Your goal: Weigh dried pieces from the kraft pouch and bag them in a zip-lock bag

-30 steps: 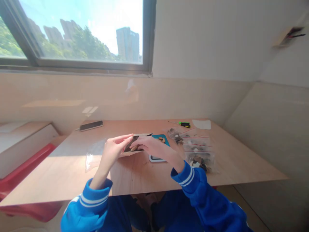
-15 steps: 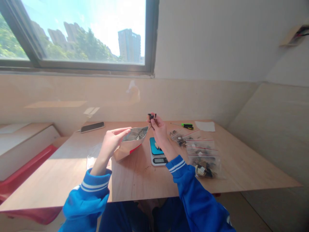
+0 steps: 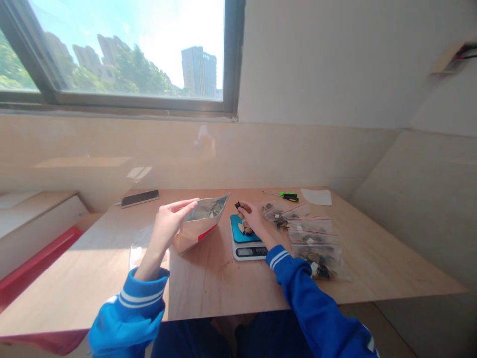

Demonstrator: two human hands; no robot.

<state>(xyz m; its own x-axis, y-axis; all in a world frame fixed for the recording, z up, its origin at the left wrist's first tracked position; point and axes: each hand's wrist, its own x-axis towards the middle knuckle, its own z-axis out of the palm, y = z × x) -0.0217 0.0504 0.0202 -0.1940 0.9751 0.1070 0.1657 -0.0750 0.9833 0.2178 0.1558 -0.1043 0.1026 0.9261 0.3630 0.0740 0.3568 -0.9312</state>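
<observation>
My left hand pinches the near left rim of a brown paper bag with a silvery lining, its mouth open and tilted toward the right. In the fingers of my right hand are dark brown, curled dried pieces, perhaps dried mushroom. That hand is just over a kitchen scale with a blue top and white body. More dark and pale dried pieces lie on the blue top. The scale's display is too small to read.
Clear zip bags of dried pieces overlap right of the scale. Behind them lie a green-and-black screwdriver and white paper. A phone rests at the back left, and a clear plastic bag lies beside my left forearm.
My right hand has moved down and right, from beside the paper bag's mouth to over the scale, still with dried pieces in it. My left hand keeps hold of the bag.
</observation>
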